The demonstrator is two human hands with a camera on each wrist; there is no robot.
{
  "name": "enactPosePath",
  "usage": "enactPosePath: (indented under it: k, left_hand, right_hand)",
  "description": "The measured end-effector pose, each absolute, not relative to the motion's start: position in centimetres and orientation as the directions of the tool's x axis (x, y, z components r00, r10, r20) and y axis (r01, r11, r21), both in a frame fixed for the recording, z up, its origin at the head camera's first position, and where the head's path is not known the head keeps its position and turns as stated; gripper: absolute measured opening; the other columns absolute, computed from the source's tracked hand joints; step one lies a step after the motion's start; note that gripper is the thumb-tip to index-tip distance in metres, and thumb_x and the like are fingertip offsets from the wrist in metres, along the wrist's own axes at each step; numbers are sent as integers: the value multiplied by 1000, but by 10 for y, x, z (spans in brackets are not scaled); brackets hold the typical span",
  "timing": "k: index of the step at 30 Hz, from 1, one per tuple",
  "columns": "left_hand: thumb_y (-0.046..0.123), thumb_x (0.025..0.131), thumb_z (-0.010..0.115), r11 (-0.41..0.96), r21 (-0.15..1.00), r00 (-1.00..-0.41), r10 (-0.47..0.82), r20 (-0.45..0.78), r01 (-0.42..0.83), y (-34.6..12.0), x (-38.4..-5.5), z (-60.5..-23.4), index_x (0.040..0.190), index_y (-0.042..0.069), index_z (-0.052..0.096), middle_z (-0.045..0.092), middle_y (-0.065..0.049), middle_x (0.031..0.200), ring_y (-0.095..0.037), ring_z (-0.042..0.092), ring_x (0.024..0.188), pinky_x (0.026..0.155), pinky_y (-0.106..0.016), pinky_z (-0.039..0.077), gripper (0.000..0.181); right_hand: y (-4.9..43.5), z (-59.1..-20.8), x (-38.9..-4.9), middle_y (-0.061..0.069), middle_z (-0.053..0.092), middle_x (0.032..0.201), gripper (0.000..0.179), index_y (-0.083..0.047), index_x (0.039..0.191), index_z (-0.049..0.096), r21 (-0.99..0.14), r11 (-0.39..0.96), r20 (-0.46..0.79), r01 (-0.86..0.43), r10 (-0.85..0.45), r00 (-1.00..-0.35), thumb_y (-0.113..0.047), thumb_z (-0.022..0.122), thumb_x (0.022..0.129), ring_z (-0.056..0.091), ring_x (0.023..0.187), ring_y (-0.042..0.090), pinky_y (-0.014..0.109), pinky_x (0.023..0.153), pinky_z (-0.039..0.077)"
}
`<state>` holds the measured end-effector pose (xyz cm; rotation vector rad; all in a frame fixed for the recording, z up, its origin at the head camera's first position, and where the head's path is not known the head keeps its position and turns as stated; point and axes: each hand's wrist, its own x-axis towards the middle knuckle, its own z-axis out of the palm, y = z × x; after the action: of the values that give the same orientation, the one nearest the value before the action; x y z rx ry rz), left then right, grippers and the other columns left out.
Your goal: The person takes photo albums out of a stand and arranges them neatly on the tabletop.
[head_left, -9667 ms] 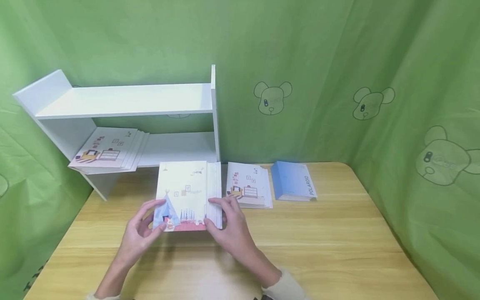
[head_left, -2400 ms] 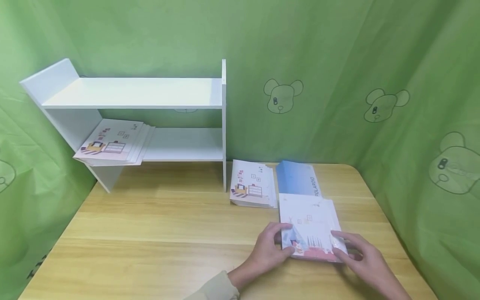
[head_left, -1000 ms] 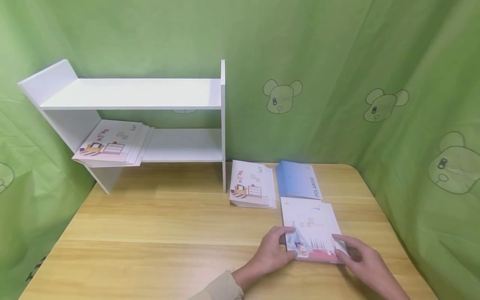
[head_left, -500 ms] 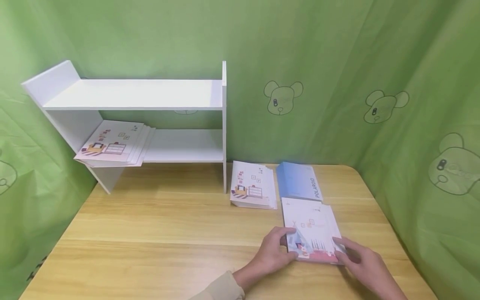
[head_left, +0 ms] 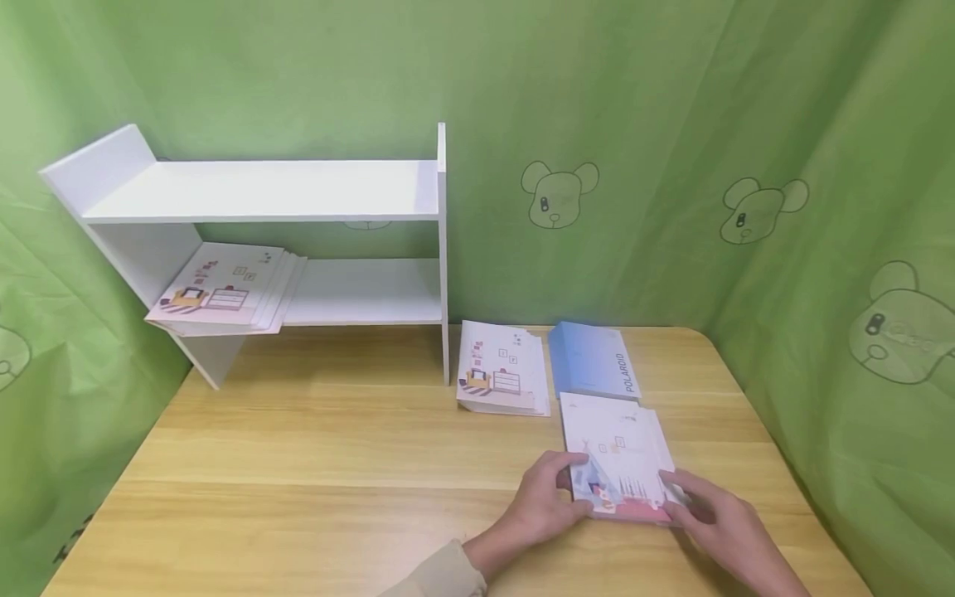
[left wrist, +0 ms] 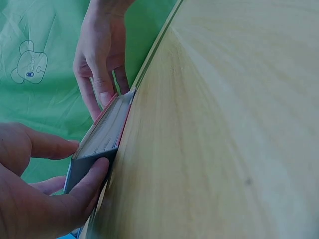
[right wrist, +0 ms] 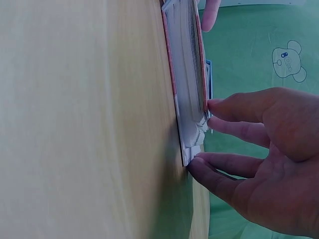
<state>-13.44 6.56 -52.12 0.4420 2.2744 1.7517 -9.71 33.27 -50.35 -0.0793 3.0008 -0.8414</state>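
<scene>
A thick white photo album (head_left: 615,452) lies closed on the wooden table, a blue tent and pink floor drawn on its cover. My left hand (head_left: 540,502) grips its spine side, thumb near the front corner; the left wrist view shows the dark spine (left wrist: 87,169) between thumb and fingers. On the opposite side, my right hand (head_left: 724,518) holds the loose edge of the covers and pages (right wrist: 192,99) with thumb and fingertips. The album's far edge meets or nearly meets a blue album (head_left: 593,361) marked POLAROID.
Left of the blue album lies another white album (head_left: 500,369) with a yellow-chair drawing. A white two-tier shelf (head_left: 261,195) stands at the back left, with a similar white album or stack (head_left: 224,286) on its lower board. Green curtain (head_left: 634,99) surrounds the table (head_left: 298,497).
Between 9.7 and 2.4 seconds ago, both hands carried the tent-cover album from before the shelf to the right side. It then came down flat in front of the blue album; lately almost nothing moves.
</scene>
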Motion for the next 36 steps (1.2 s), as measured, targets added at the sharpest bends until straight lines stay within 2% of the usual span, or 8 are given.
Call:
enactPosePath:
  k: [8, 12, 17, 19, 22, 26, 30, 36]
  left_hand:
    - [-2, 81, 80, 222, 972, -915, 403, -16, 80, 58, -134, -524, 137, 9, 61, 58, 3, 117, -5, 63, 98, 85, -18, 57, 60]
    - [-1, 83, 79, 203, 979, -906, 420, -54, 35, 53, -133, -524, 136, 14, 63, 60, 5, 114, -5, 63, 96, 79, -17, 57, 58]
    - [0, 86, 77, 170, 985, -885, 462, -55, 28, 43, -133, -519, 137, 18, 62, 66, 1, 118, -7, 65, 96, 71, -19, 58, 56]
    - [0, 88, 75, 150, 988, -880, 474, -35, 41, 38, -135, -516, 137, 17, 62, 66, -2, 123, -11, 67, 101, 73, -19, 59, 54]
    - [1, 91, 72, 110, 992, -873, 488, -1, 60, 30, -138, -513, 137, 13, 61, 65, -8, 128, -14, 67, 106, 78, -19, 60, 49]
    - [1, 94, 68, 72, 991, -862, 503, 62, 113, 18, -144, -508, 136, 6, 60, 64, -16, 126, -17, 68, 108, 83, -20, 59, 43]
    - [0, 94, 67, 52, 986, -872, 475, 114, 157, 9, -149, -503, 134, 4, 61, 66, -17, 123, -21, 69, 106, 84, -21, 59, 40]
    - [-3, 93, 66, 19, 990, -907, 405, 118, 137, 1, -154, -495, 133, 8, 63, 66, -15, 124, -26, 68, 105, 82, -22, 60, 42]
  right_hand:
    - [330, -504, -97, 34, 59, 132, 45, -2, 128, 67, -546, 825, 113, -144, -98, -989, -11, 81, 87, 63, 110, 54, 64, 89, 56]
    - [328, -501, -98, 32, 59, 132, 45, -2, 131, 65, -567, 811, 123, -145, -90, -988, -10, 79, 89, 64, 108, 50, 63, 87, 58]
    - [323, -498, -102, 27, 63, 130, 44, -5, 130, 67, -573, 795, 225, -200, -82, -971, -2, 78, 87, 66, 106, 44, 55, 82, 61]
    - [321, -496, -104, 25, 64, 129, 44, -7, 129, 68, -572, 791, 265, -218, -73, -961, 0, 78, 87, 68, 106, 34, 50, 82, 62]
    - [317, -492, -107, 20, 67, 127, 45, -9, 128, 69, -579, 773, 327, -260, -72, -942, 3, 78, 86, 66, 105, 15, 32, 83, 63]
    - [311, -486, -112, 18, 67, 127, 46, -8, 129, 68, -594, 742, 382, -310, -79, -921, 6, 77, 86, 60, 104, -1, 8, 83, 54]
    - [304, -479, -116, 18, 67, 128, 46, -7, 130, 67, -618, 719, 394, -319, -67, -917, 6, 76, 87, 59, 105, -5, 8, 83, 54]
    - [288, -472, -124, 15, 68, 126, 41, -6, 128, 67, -648, 675, 412, -353, -78, -908, 5, 74, 89, 63, 105, 1, 9, 84, 55]
